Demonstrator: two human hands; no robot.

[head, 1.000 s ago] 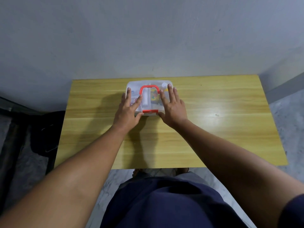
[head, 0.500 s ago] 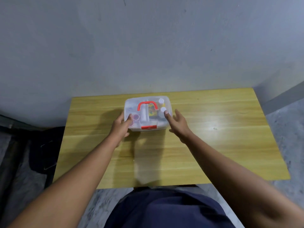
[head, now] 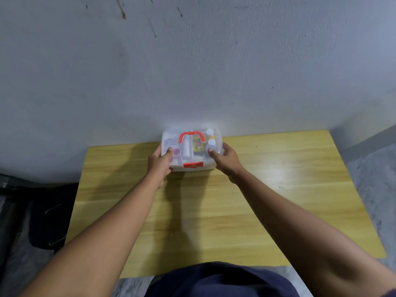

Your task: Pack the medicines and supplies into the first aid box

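Head view: one clear first aid box [head: 191, 150], lid shut, at the wooden table's [head: 278, 200] far edge against the wall. Two hands clasp it: left hand [head: 161, 162] on its left side, right hand [head: 226, 160] on its right. Inside, two white-capped bottles [head: 210, 142] sit right of the one red handle [head: 191, 136].

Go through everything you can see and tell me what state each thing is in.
first aid box: lid shut, packed, gripped at both ends
red handle: folded flat on lid
red latch: looks fastened
left hand: clasping box's left end
right hand: clasping box's right end
wooden table: bare around box
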